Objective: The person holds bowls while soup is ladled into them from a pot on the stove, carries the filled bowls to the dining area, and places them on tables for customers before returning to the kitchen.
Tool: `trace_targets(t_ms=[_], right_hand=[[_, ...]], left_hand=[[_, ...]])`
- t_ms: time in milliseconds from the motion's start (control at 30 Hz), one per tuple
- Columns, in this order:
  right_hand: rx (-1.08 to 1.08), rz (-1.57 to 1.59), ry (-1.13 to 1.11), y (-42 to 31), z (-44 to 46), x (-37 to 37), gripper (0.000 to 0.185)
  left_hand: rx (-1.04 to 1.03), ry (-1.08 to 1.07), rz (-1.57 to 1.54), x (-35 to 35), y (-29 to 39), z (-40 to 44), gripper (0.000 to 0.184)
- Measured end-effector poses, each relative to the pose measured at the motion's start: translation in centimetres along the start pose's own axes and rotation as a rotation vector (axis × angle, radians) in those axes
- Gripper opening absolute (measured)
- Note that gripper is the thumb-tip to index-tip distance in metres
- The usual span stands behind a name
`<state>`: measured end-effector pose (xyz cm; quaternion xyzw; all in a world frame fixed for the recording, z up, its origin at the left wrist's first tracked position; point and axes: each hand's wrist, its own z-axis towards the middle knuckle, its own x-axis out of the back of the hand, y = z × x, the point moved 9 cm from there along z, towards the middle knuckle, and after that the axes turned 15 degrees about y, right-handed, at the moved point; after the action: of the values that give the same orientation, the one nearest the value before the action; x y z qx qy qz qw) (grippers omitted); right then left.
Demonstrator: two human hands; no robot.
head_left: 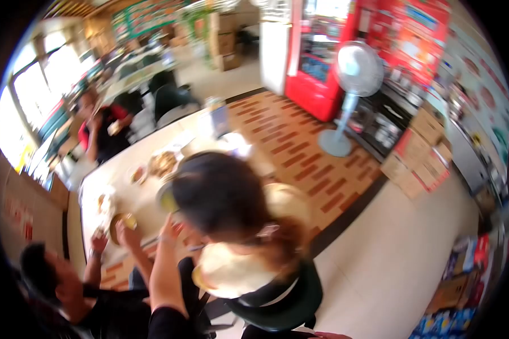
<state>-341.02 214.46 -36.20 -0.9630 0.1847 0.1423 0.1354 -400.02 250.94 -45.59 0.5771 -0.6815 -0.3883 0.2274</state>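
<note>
My left arm, in a black sleeve, reaches up past a seated person with tied-back dark hair. At its end, my left hand (168, 229) is just below a tilted greenish-yellow bowl (167, 198) at that person's face. Blur hides its fingers and whether it touches the bowl. A sliver of my right hand (329, 335) shows at the bottom edge, its fingers cut off. Another seated person's hand (128, 234) is at a brown bowl (119, 226) on the pale table (104, 175).
A dish of food (163, 163) and a small dish (137, 174) stand on the table. Across it sits a person in black and red. The dark chair (283, 308) is close before me. Farther right are a standing fan (350, 96), a red fridge (311, 93) and cardboard boxes (418, 152).
</note>
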Motion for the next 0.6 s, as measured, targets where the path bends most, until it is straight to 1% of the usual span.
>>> trace_targets(t_ms=[67,100,200,233,300,367,400,433,467,500,533,567,600], right_hand=[[0.053,0.037,-0.048,-0.7,0.6,4.0,0.041],[0.079,0.060,-0.082,-0.9,1.1,6.8,0.041],[0.190,0.188,-0.296,-1.5,1.6,16.8,0.049],[0.173,0.158,-0.025,-4.5,-2.7,18.1,0.045],[0.255,0.160,0.140,-7.5,-5.6,24.8,0.037],[0.249,0.278,0.179,-8.8,-3.8,32.3,0.036],[0.202,0.432,0.212,-10.2,-3.2,34.9,0.032],[0.275,0.480,0.148,-11.9,-1.9,38.9,0.029],[0.356,0.484,0.128,-15.6,-3.2,41.6,0.030],[0.422,0.388,0.187,-19.2,-3.8,42.5,0.034],[0.472,0.418,0.128,-24.5,-6.8,43.2,0.031],[0.547,0.356,0.153,-30.1,-10.5,44.3,0.030],[0.686,0.224,0.121,-35.3,-11.7,47.0,0.030]], left_hand=[[-0.238,-0.113,0.040,-1.5,-3.0,-8.1,0.042],[-0.308,-0.234,0.122,-3.5,-6.3,-13.1,0.041],[-0.456,-0.700,0.479,-9.7,-20.2,-30.1,0.040],[-0.484,-0.857,0.622,-11.3,-25.2,-35.6,0.040],[-0.546,-1.183,0.903,-13.4,-35.1,-46.7,0.040],[-0.619,-1.422,1.129,-13.9,-42.5,-55.4,0.040],[-0.659,-1.506,1.221,-14.3,-45.6,-58.9,0.039],[-0.701,-1.565,1.308,-14.7,-48.3,-62.5,0.039],[-0.737,-1.607,1.405,-14.9,-50.5,-65.0,0.039],[-0.763,-1.639,1.473,-15.3,-52.9,-66.4,0.040],[-0.796,-1.657,1.550,-16.1,-55.0,-68.0,0.040],[-0.829,-1.667,1.625,-17.0,-57.2,-69.2,0.040],[-0.855,-1.662,1.706,-17.8,-59.8,-69.6,0.040]])
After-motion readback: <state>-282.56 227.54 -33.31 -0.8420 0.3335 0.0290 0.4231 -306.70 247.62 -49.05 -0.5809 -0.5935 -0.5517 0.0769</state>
